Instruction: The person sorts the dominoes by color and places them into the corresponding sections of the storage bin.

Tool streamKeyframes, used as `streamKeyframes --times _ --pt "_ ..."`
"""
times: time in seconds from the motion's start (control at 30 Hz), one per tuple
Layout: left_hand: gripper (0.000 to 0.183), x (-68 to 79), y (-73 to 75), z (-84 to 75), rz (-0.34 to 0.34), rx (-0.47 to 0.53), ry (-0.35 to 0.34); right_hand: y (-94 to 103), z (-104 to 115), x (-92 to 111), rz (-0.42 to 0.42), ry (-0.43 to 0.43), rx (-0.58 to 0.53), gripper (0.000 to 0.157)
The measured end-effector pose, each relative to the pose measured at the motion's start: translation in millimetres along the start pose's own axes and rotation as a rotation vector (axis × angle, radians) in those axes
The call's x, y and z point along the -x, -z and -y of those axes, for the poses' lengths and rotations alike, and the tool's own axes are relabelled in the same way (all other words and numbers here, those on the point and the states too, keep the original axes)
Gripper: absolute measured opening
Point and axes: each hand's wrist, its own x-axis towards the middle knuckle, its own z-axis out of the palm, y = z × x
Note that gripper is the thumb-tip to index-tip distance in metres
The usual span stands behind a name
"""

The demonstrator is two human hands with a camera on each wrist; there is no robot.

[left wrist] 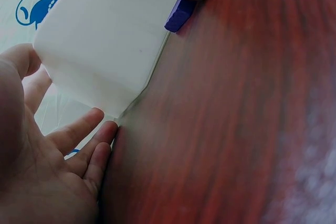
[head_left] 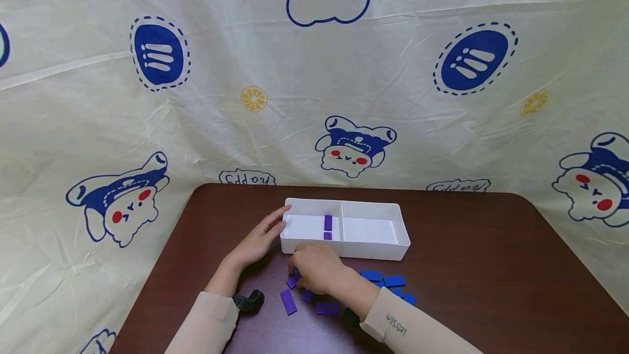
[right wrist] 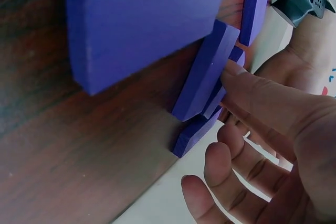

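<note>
A white two-compartment box (head_left: 373, 249) sits on the table, with two purple pieces (head_left: 327, 223) in its left compartment. My left hand (head_left: 256, 242) rests at the box's left end, its fingers fairly straight against the wall (left wrist: 100, 51). In front of the box, my right hand (head_left: 316, 267) reaches down among several flat purple blocks (head_left: 288, 302). In the right wrist view, the thumb and index finger of the right hand (right wrist: 262, 129) pinch a small purple block (right wrist: 214, 100), partly hidden behind another block (right wrist: 205, 72). The remaining fingers are loosely bent.
Several blue blocks (head_left: 394, 281) lie on the brown table (head_left: 472, 266), to the right of the purple ones and partly behind the right forearm. A printed cloth (head_left: 206, 124) hangs behind the table. Dark wrist devices (head_left: 249, 302) are worn on both wrists.
</note>
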Motion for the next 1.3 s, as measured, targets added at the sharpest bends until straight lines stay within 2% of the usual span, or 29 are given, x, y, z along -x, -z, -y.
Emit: streamKeyframes --times 0.67,0.8,1.3 --pt "0.052 -1.1 -2.0 -0.4 -0.003 0.013 -0.009 3.1 -1.5 0.9 -0.015 0.031 0.000 0.012" --pt "0.052 3.0 -2.4 0.4 -0.007 0.012 0.013 3.6 1.2 1.6 -0.024 0.036 0.003 0.011" --pt "0.048 2.4 -2.8 -0.7 -0.014 0.009 0.018 26.5 0.2 3.4 -0.010 0.013 -0.015 0.016"
